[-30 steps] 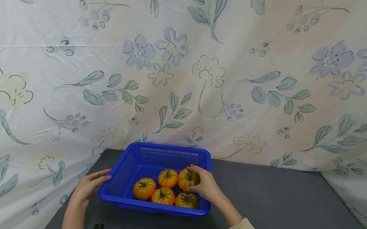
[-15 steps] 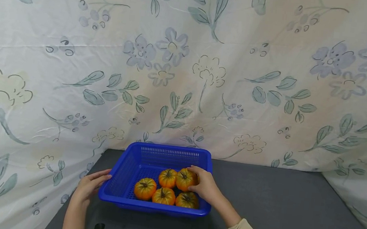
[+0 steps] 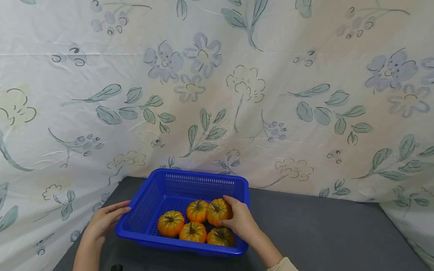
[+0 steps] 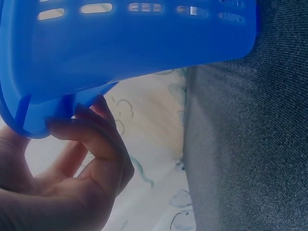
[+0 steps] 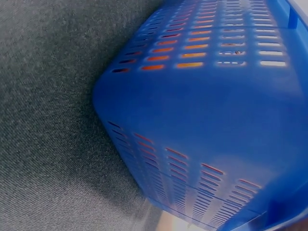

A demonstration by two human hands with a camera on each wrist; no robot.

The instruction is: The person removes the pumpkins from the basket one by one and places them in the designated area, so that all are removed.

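A blue plastic basket [image 3: 139,216] with slotted sides holds several small orange pumpkins, among them one at the left [image 3: 170,223]. My left hand [image 3: 104,221] grips the basket's left rim. In the left wrist view the fingers of that left hand [image 4: 91,159] curl beneath the rim. At the right rear of the group, my right hand [image 3: 242,219] holds a pumpkin [image 3: 218,212] between thumb and fingers, against its neighbour [image 3: 197,211]. In the right wrist view the basket wall [image 5: 202,106] hides the held pumpkin and nearly all of the hand.
The basket stands on a dark grey table [image 3: 321,245]. Behind it hangs a pale floral cloth [image 3: 214,86], which also runs down both sides of the table. Another pumpkin [image 3: 221,236] lies just in front of the held one.
The right hand has shifted its pumpkin slightly left, up to the neighbouring pumpkin. The left hand and the basket have stayed in place.
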